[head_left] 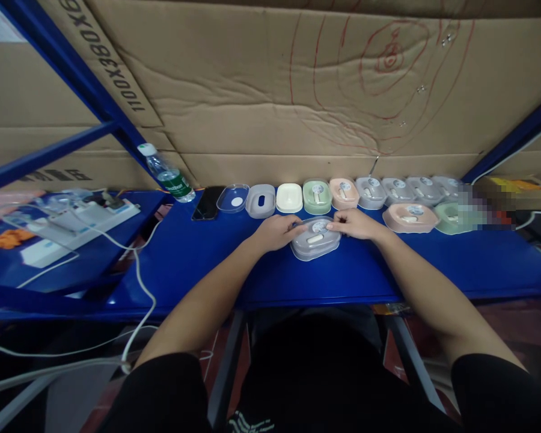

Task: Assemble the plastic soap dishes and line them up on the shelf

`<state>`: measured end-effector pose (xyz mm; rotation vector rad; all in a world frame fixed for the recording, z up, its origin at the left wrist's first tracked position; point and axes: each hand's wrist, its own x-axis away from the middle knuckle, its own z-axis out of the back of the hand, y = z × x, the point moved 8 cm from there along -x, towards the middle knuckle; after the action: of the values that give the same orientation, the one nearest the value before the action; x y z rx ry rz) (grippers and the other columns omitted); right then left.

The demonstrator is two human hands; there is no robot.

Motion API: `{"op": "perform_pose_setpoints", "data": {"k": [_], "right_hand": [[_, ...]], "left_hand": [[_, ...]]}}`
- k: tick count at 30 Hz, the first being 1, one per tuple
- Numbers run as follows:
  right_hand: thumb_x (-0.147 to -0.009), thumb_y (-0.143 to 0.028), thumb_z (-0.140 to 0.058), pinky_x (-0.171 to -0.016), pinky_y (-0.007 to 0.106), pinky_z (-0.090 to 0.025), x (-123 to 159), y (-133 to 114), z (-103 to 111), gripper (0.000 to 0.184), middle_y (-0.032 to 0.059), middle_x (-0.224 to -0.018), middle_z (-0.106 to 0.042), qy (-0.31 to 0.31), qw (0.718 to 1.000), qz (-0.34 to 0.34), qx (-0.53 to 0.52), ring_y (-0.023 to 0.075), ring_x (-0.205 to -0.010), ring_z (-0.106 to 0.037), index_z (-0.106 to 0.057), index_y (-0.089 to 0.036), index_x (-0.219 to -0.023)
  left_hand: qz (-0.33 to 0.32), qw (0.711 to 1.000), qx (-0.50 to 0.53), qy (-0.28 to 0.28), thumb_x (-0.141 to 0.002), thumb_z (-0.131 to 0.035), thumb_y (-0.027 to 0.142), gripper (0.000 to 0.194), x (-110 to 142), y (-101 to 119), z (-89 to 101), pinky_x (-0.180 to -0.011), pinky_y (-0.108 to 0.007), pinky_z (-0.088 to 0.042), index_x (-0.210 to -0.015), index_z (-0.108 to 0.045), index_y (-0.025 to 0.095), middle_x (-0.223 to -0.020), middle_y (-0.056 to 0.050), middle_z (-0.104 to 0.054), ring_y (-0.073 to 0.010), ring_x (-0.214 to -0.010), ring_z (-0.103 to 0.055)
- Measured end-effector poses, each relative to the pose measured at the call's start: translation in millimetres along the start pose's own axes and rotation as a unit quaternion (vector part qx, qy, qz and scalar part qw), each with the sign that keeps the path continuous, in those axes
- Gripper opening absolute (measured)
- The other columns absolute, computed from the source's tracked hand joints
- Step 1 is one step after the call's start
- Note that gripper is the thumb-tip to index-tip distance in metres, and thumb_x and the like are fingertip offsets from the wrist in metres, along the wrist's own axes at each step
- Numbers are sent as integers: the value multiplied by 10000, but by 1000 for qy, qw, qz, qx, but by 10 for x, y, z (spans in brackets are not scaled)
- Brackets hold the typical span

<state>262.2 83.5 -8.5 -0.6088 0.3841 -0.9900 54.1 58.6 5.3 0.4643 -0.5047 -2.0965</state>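
A grey plastic box with a clear lid (pixel 314 248) rests near the middle of the blue table, with a round sticker and a small pale piece showing on its top. My left hand (pixel 276 232) is closed on its left back edge, thumb and fingers at the lid. At the right back edge, my right hand (pixel 354 224) grips the same box with bent fingers. Behind it stand a green lidded box (pixel 317 196), a cream open box (pixel 289 198), a grey piece with an oval slot (pixel 260 201) and a clear lid (pixel 233 199).
More lidded boxes line the back right, including a peach one (pixel 410 218) in front. A phone (pixel 207 203) and a water bottle (pixel 169 174) are at the left, near a power strip (pixel 81 231) with white cables. Cardboard (pixel 234 90) walls the back.
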Motion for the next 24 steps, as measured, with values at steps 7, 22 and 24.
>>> {"op": "perform_pose_setpoints", "data": {"k": [7, 22, 24], "right_hand": [[-882, -742, -597, -608, 301, -370, 9, -48, 55, 552, 26, -720, -670, 22, 998, 16, 62, 180, -682, -595, -622, -206, -748], [-937, -614, -629, -905, 444, -529, 49, -268, 161, 510, 123, -1126, -764, 112, 981, 119, 107, 297, -1015, -708, -728, -201, -1218], [-940, -595, -636, -1018, 497, -495, 92, -412, 201, 512, 134, -1214, -751, 149, 969, 150, 125, 330, -1144, -679, -726, -211, -1266]], "left_hand": [[-28, 999, -24, -33, -891, -607, 676, 626, 1, -14, -57, -674, -317, -422, -1283, -662, 190, -866, -43, -745, -210, -791, -681], [-13, 999, -24, -43, -818, -691, 678, 778, -16, -15, -84, -1031, -454, -496, -1434, -579, 216, -1358, -139, -668, -323, -1231, -633], [-8, 999, -27, -20, -867, -655, 675, 776, -31, -45, -72, -1079, -477, -472, -1462, -547, 189, -1423, -165, -634, -337, -1295, -601]]}}
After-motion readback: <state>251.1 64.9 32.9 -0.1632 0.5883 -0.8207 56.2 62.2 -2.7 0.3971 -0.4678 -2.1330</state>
